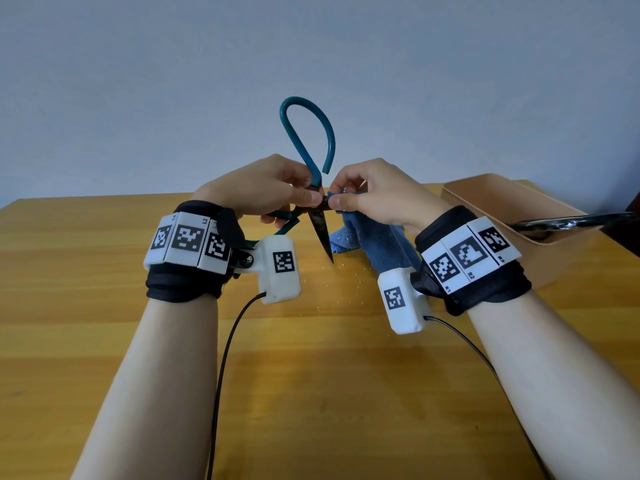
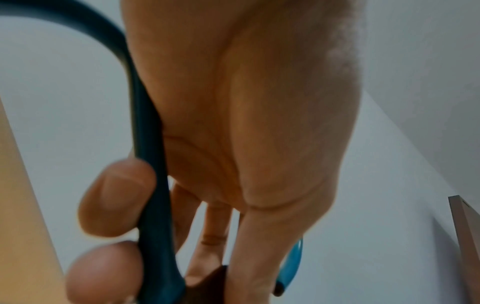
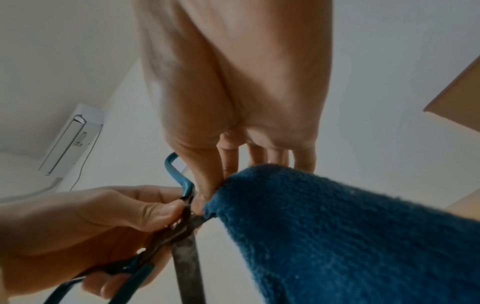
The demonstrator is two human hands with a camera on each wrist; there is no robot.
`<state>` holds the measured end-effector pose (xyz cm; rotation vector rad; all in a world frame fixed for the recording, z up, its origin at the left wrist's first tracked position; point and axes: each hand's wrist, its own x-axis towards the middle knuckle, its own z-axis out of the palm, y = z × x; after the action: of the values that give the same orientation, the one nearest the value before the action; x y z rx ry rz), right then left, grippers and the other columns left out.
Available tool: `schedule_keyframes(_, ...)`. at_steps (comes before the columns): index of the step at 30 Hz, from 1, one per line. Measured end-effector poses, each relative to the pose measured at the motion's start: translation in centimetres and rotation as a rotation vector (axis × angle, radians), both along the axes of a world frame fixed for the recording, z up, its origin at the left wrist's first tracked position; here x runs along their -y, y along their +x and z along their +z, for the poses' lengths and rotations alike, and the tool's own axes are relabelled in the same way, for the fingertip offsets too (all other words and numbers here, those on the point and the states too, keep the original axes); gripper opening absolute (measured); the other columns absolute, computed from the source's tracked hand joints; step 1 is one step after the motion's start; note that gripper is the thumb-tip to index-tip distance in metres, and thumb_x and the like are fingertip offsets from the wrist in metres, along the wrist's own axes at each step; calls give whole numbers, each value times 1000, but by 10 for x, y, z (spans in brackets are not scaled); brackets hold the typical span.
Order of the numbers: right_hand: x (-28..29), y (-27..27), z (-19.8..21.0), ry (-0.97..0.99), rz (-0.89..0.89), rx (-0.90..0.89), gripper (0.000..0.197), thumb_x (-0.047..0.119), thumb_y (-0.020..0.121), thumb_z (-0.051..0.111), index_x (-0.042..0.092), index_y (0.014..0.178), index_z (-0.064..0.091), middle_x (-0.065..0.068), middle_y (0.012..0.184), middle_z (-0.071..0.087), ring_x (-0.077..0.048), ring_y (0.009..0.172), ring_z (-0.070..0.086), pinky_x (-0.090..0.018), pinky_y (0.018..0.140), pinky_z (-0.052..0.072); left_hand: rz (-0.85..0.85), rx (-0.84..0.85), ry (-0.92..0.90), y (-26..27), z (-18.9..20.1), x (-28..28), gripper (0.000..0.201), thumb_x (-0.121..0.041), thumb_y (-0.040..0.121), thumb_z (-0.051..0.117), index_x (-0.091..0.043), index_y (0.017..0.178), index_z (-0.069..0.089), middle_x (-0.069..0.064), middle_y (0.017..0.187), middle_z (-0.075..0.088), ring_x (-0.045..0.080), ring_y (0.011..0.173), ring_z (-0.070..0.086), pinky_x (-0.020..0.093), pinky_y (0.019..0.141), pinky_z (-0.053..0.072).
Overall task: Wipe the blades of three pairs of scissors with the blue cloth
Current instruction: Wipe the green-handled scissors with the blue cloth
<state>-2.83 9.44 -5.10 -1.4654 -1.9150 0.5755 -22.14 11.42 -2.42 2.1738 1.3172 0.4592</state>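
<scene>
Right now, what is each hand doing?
Left hand: grips the teal-handled scissors near the pivot.
Right hand: pinches the blue terry cloth against the blade.

Wooden table (image 1: 311, 393) against plain grey wall (image 1: 138, 81); wall-mounted air conditioner (image 3: 70, 137).

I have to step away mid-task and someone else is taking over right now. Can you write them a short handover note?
Left hand grips the teal-handled scissors near the pivot, blades open, one blade pointing down over the table.
Right hand pinches the blue cloth against the other blade, right at the pivot.
Another pair of scissors lies across the tan box on the right; whether it has been wiped cannot be told. No third pair is in view.
Left: finish wiping both blades of this pair, then the rest.
</scene>
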Motion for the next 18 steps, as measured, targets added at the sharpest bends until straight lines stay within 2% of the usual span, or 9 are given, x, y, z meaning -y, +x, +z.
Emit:
schedule_keyframes(2,0,1,-2,-11,-22,15,7,26,88,73,21,92,71,5,76,54,-6,67,48,-19,60,36,12,-3,-6,-3,-1,-1,35,-28,98,64,6,106,58,2,83,66,17,51,53,24,48,41)
schedule_keyframes(5,0,6,-3,-7,-60,15,9,25,89,72,19,95,72,5,75,54,-5,68,48,-17,58,35,39,23,-14,-9,-1,-2,36,-26,98,64,8,109,58,-18,70,67,16,51,52,24,48,41)
schedule_keyframes(7,0,7,-2,-3,-66,12,8,24,89,71,18,95,71,6,75,53,-4,68,48,-16,57,35,45,40,-15,-11,-1,-2,36,-24,99,64,9,110,57,-24,68,67,15,49,51,24,48,41)
schedule_keyframes(10,-2,7,-2,6,-67,15,7,23,90,70,19,96,70,6,77,53,-3,67,47,-11,53,34,49,49,-15,-11,0,-1,36,-24,99,63,9,111,58,-22,69,67,12,47,51,23,47,40)
schedule_keyframes(13,-4,9,-6,5,-93,29,7,22,91,69,18,96,71,4,79,55,-3,67,48,-4,46,32,60,37,-17,-13,0,-1,35,-24,99,64,9,109,57,-14,80,68,12,47,51,23,47,41)
schedule_keyframes(15,-7,13,-8,-2,-123,35,8,20,91,69,16,97,72,2,81,59,-3,68,49,-4,47,32,77,36,-17,-16,0,-1,35,-25,99,64,8,110,58,-10,87,66,13,48,51,23,47,41)
schedule_keyframes(18,-11,20,-10,17,-193,31,8,17,91,68,12,97,72,3,78,59,-2,67,49,-5,47,34,86,49,-13,-22,2,-1,31,-25,99,63,4,111,62,-5,84,64,16,53,52,24,48,41)
